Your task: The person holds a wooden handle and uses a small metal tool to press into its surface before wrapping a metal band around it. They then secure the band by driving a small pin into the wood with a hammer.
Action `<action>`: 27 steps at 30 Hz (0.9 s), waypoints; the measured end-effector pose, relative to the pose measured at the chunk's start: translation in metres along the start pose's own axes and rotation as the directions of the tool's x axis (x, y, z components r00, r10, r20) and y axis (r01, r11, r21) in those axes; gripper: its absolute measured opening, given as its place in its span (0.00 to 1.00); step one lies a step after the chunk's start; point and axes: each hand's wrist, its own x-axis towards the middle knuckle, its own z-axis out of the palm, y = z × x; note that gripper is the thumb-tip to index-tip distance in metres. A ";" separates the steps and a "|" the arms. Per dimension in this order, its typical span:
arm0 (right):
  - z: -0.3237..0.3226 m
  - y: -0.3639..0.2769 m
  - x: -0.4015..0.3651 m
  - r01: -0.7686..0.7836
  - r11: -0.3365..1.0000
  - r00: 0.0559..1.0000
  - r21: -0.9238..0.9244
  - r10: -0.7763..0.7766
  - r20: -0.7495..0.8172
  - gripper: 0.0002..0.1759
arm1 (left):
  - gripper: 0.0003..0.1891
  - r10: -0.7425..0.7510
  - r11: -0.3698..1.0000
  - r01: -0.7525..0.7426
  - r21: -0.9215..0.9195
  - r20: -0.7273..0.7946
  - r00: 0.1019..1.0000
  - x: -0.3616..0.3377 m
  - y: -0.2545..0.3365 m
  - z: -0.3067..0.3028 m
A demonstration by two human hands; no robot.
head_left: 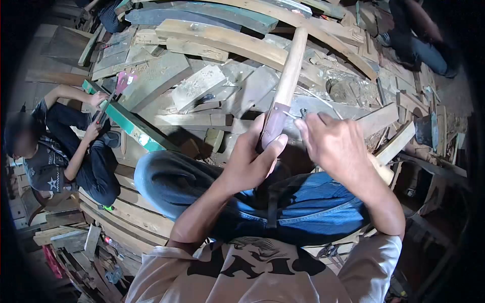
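Observation:
A long, pale, rounded wooden handle (291, 68) points away from me, its near end a smooth purplish-brown piece (275, 122). My left hand (248, 159) is wrapped around that near end, with the thumb along its right side. Just to the right, my right hand (334, 144) is closed, thumb and forefinger pinched on a thin metal rod (289, 115). The rod's tip reaches the seam where pale and purplish parts meet; whether it touches cannot be made out. Both hands are above my lap in blue jeans (318, 202).
Boards and offcuts (202, 86) lie scattered in front. At left, a seated co-worker (65, 146) holds a long tool over a green-painted beam (134, 126). Another person's leg (429, 55) shows at upper right. A pale round wooden piece (381, 169) lies beside my right forearm.

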 end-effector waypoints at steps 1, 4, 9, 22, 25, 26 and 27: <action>-0.001 0.000 0.000 -0.014 1.000 1.000 -0.003 0.014 0.012 0.17 | 0.22 0.011 1.000 -0.011 0.019 -0.008 1.000 -0.001 -0.002 0.000; 0.002 0.000 0.001 0.005 1.000 1.000 0.010 -0.005 0.021 0.18 | 0.21 0.011 1.000 -0.011 0.011 0.005 1.000 0.001 -0.003 -0.001; 0.004 -0.003 -0.001 0.040 0.999 0.999 -0.014 -0.041 -0.002 0.16 | 0.19 0.044 0.998 -0.044 0.053 -0.007 0.999 0.001 -0.002 0.002; 0.004 -0.002 0.000 0.037 0.998 0.999 -0.051 -0.038 -0.033 0.16 | 0.18 -0.014 0.999 0.014 0.031 0.014 1.000 0.000 0.000 0.003; 0.004 0.002 0.003 0.039 0.997 0.998 -0.066 -0.043 -0.045 0.16 | 0.18 -0.033 0.999 0.033 0.042 -0.002 0.999 -0.001 0.001 0.002; 0.004 0.002 0.003 0.041 0.996 0.997 -0.076 -0.045 -0.059 0.16 | 0.17 -0.035 0.999 0.034 0.022 0.008 0.999 -0.003 0.000 0.001; 0.003 0.001 0.001 0.044 0.999 0.999 -0.018 -0.044 -0.006 0.16 | 0.16 -0.032 0.999 0.032 0.003 0.019 0.999 -0.003 0.001 0.001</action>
